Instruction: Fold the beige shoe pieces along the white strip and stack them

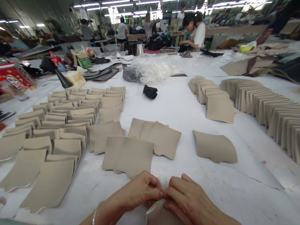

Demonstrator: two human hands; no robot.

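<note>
A beige padded panel (162,222) stands at the near edge of the table, partly hidden under my hands. My right hand (185,201) is closed on its upper edge, thumb on the near face and fingers over the top. Beside it, my left hand (148,190) pinches at the panel's top corner, its fingertips meeting those of the right; whatever they pinch is too small to make out. A single beige panel (215,147) lies flat beyond my right hand. Several loose panels (133,154) overlap on the white table ahead of my left hand.
Overlapping rows of beige panels (63,145) spread over the left side. A long fanned row (274,114) and a shorter stack (215,101) lie on the right. Farther back are a crumpled black piece (150,92), a clear plastic bag (153,68) and a red box (5,77). People work beyond.
</note>
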